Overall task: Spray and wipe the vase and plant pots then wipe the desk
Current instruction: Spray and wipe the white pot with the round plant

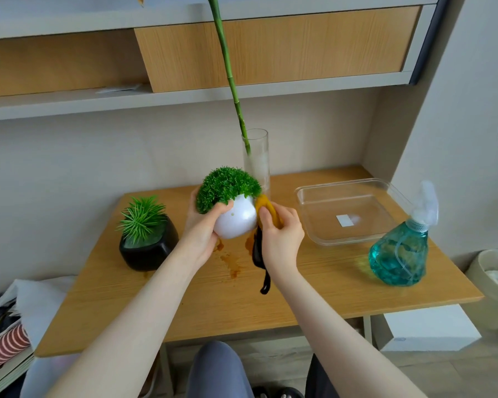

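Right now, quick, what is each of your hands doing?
Left hand: closed around the white plant pot, holding it tilted above the desk.
Right hand: closed on the yellow cloth, pressing it against the pot.

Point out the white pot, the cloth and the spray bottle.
white pot [236,222]: head view, on its white body.
cloth [266,209]: head view, yellow fold.
spray bottle [397,255]: head view, teal belly.

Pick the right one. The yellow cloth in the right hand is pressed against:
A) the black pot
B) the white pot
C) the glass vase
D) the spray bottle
B: the right hand holds the yellow cloth against the side of the white pot, which the left hand grips, lifted and tilted above the desk.
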